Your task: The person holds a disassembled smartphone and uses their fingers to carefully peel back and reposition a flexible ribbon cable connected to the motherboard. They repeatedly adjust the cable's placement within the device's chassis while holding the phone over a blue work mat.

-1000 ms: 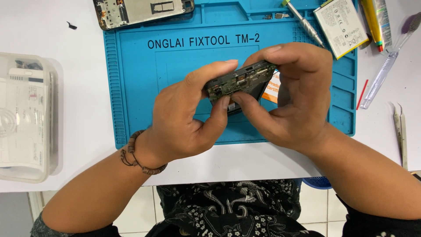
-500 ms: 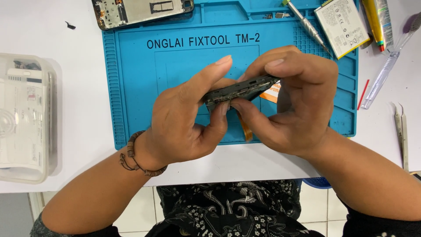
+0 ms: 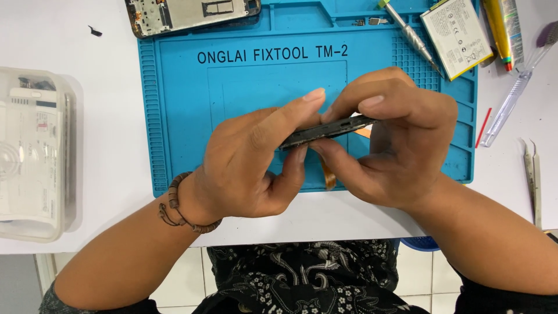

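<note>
Both hands hold a thin dark phone part (image 3: 325, 131) edge-on above the blue repair mat (image 3: 244, 87). My left hand (image 3: 256, 163) pinches its left end between thumb and fingers. My right hand (image 3: 389, 139) grips its right end, fingertips on the top edge. An orange flex strip (image 3: 329, 174) hangs down from the part between my hands. Most of the part's face is hidden by my fingers.
An opened phone body (image 3: 192, 11) lies at the mat's top left. A flat white battery (image 3: 456, 36) and a screwdriver (image 3: 410, 35) lie at the top right. A clear plastic box (image 3: 35, 151) stands at the left. Tweezers (image 3: 532, 174) and a clear pry tool (image 3: 511, 99) lie at the right.
The part has turned from showing its face to lying edge-on to the camera. My hands stayed in the same place over the mat.
</note>
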